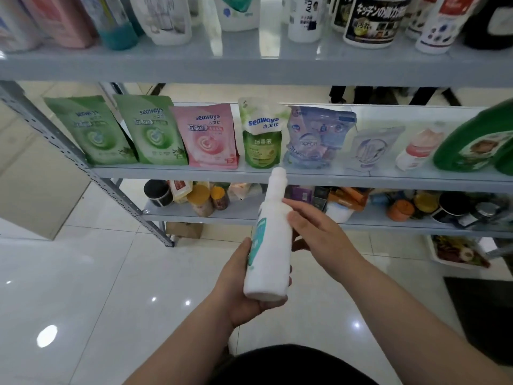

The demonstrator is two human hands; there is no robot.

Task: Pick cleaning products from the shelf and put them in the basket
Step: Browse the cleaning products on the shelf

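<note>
A tall white bottle (270, 243) with a teal label stands tilted slightly in front of me, below the middle shelf. My left hand (244, 290) grips its base from below and the left, thumb along the label. My right hand (319, 234) holds the bottle's upper body from the right, thumb on its shoulder and fingers curled behind it. No basket is in view. The middle shelf (305, 176) carries refill pouches: two green pouches (122, 132), a pink pouch (208, 137), a white-and-green pouch (262, 134) and a blue pouch (319, 137).
The top shelf (249, 65) holds several bottles. A large green jug (477, 145) stands at the right of the middle shelf. The lower shelf (244, 212) has jars and cans. A grey perforated upright (83, 162) slants at the left. Glossy white floor tiles (97, 287) lie below.
</note>
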